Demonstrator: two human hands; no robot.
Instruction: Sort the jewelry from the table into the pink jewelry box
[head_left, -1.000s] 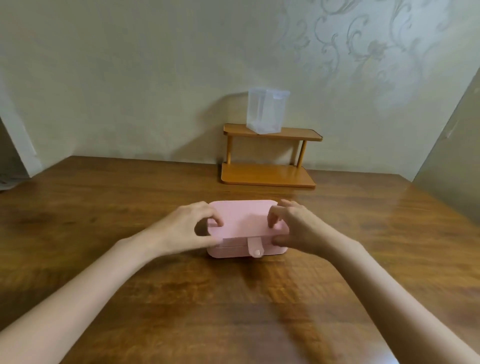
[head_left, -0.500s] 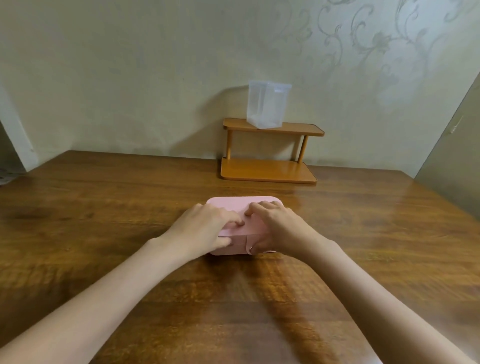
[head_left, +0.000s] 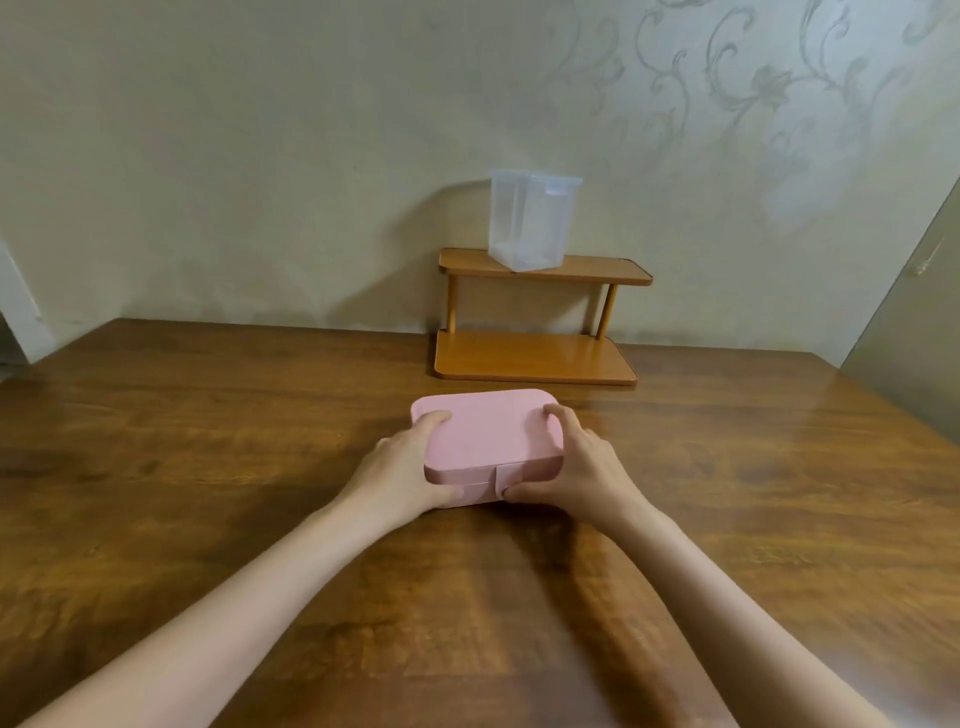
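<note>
On the wooden table (head_left: 208, 467), in front of a small shelf (head_left: 535, 358), the pink jewelry box (head_left: 488, 434) sits closed, gripped at its ends by the left hand (head_left: 402, 470) and right hand (head_left: 576, 467), and with no jewelry in sight the sorting looks finished.

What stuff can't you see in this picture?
- Inside the pink jewelry box, head view: its shut lid hides any jewelry.
- Front clasp: partly covered by the right hand.
- Box's left side: behind the left hand.
- Table near edge: cut off by the frame.
- Clear container contents: too faint to tell.
</note>
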